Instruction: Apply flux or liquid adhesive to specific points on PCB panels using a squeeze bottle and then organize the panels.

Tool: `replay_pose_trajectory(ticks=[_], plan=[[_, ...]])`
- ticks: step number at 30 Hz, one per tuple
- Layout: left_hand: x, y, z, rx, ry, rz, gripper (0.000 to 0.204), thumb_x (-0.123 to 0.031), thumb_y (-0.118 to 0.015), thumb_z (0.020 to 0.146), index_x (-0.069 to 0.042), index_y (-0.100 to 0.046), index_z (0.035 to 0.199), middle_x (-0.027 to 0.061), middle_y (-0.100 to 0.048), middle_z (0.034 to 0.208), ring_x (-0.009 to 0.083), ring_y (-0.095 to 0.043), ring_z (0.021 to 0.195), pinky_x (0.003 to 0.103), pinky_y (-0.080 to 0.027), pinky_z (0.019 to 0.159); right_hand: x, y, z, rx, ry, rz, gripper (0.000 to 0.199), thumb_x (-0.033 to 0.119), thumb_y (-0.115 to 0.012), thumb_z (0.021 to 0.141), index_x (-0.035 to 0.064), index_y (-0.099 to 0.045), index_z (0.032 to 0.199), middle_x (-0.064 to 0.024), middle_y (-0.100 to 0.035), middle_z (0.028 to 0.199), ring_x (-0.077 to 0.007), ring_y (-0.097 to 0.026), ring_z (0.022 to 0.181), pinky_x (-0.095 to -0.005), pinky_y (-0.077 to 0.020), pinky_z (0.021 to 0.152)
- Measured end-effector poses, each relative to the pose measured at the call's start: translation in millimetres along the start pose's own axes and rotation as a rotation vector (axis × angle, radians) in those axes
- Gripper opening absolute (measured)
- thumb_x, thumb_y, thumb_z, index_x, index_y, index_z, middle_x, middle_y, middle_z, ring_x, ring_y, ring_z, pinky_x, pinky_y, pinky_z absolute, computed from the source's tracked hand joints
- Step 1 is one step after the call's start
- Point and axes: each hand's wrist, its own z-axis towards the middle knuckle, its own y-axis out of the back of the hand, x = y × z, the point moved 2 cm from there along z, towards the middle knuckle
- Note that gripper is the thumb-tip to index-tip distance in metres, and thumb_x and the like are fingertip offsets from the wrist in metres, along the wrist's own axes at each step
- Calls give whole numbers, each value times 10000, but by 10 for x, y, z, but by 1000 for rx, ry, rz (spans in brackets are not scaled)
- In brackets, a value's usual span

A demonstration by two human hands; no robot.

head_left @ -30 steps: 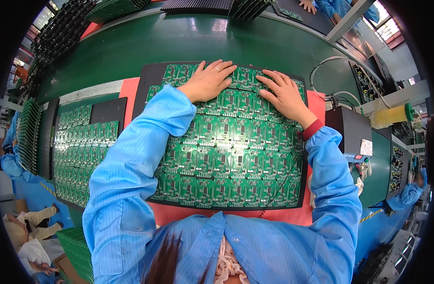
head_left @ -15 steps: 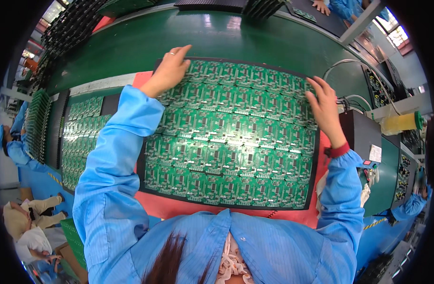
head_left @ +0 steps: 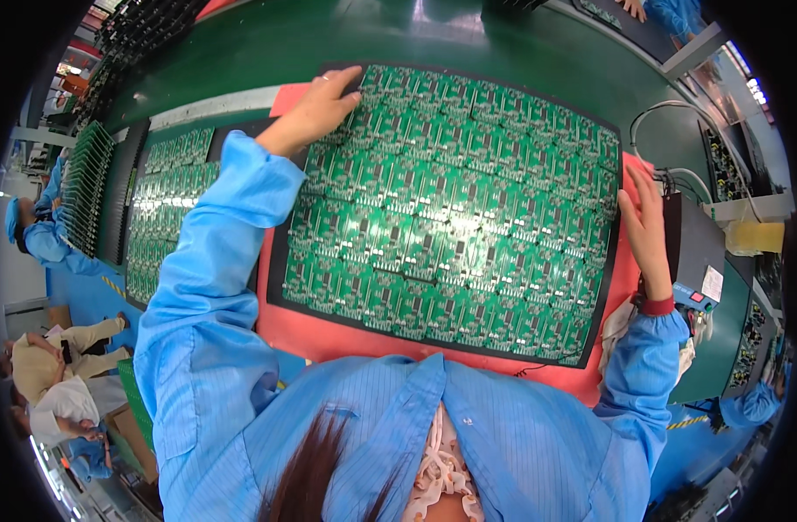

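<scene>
A black tray [head_left: 278,257] lies in front of me, covered with rows of green circuit boards [head_left: 416,209]. My left hand [head_left: 316,111] rests on the tray's far left corner, thumb and forefinger apart, the thumb over the boards. Its other fingers are partly hidden. Beside the tray's right edge is my right hand [head_left: 647,228], fingers stretched upward and nothing visible in them. Whether its fingertips touch the edge I cannot tell. Under the tray shows a red mat [head_left: 307,337].
More circuit boards [head_left: 159,213] lie to the left, near a rack of upright boards [head_left: 90,187]. A dark box with a cable [head_left: 694,248] and a yellow roll [head_left: 755,237] stand at the right. The green bench [head_left: 268,56] extends beyond the tray. Other people are at the sides.
My right hand has moved from the boards' far right corner to outside the tray's right edge. The tray looks slightly turned clockwise; the whole view has shifted too. My left hand stays at its corner.
</scene>
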Motion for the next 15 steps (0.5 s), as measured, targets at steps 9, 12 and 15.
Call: replay_pose_trajectory(ticks=[9,12,15], plan=[[-445,195,-1382,87,-267,55,601,-198,-617,924,-95,-412,1479,132,-387,1511,314,-383,1363,401,-337,1113,567,445,-1040,100,-183,58,447,81,-554,927,45,-536,1372,-96,-525,1393,-230,-508,1217,-316,-408,979],[-496,32,-1759,8,-191,58,787,-450,-685,842,-137,-394,1504,146,-340,1546,353,-321,1414,480,-275,1147,657,529,-1401,22,-206,130,460,74,-616,861,35,-571,1317,-96,-555,1325,-223,-526,1110,-298,-413,886],[-426,-256,-2090,-153,-279,254,910,-649,-657,741,-167,-442,1483,151,-308,1572,359,-279,1446,552,-201,1162,754,420,-1772,17,-242,219,458,118,-714,786,31,-611,1223,-90,-575,1202,-231,-526,1013,-306,-420,852]])
